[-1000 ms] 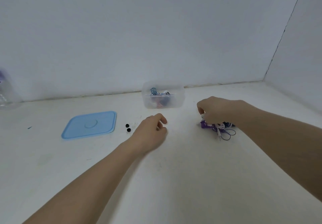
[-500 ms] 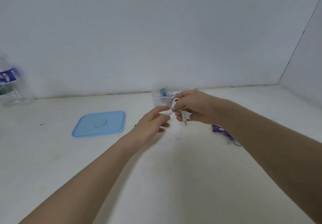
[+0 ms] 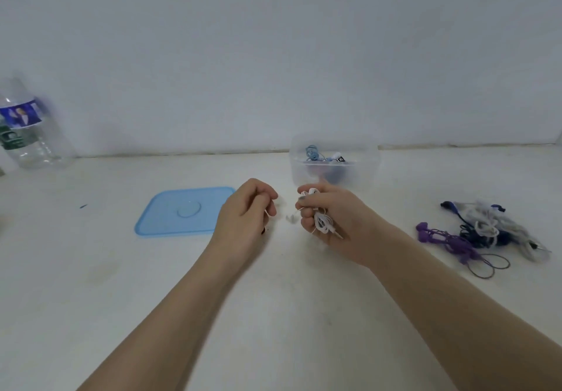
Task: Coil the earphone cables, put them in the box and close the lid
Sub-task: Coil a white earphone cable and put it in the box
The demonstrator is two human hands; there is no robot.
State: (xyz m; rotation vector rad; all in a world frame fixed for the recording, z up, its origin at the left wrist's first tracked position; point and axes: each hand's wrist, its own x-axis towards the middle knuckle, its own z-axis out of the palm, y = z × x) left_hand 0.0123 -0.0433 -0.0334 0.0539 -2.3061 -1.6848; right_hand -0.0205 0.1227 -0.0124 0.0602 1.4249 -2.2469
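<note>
Holding a half-wound white cable (image 3: 323, 222) in my right hand (image 3: 330, 219), I have its loops bunched against my palm with the fingers curled over them and the plug poking out below. My left hand (image 3: 247, 212) is closed narrow, pinching the free strand, and the bit of cable between my hands is blurred, so I cannot tell how taut it is. Both hands hang over the table (image 3: 273, 314), just in front of the box (image 3: 334, 162).

The box stands open near the wall with a blue cable and some others already inside. Its lid (image 3: 182, 211) lies flat to the left, just beside my left hand. To the right, well apart, sits the pile (image 3: 483, 232) of purple, dark and white cables not yet coiled. A bottle (image 3: 27, 129) stands far left by the wall.

I judge the main risk is the coil springing loose: if my right fingers relax as I wind, the loops slide off and I start again. Pulling too hard with my left hand could drag the loops out of my palm. Later, the pile looks tangled, so lifting one cable may drag the others off with it, and a loose coil may spring up under the lid
</note>
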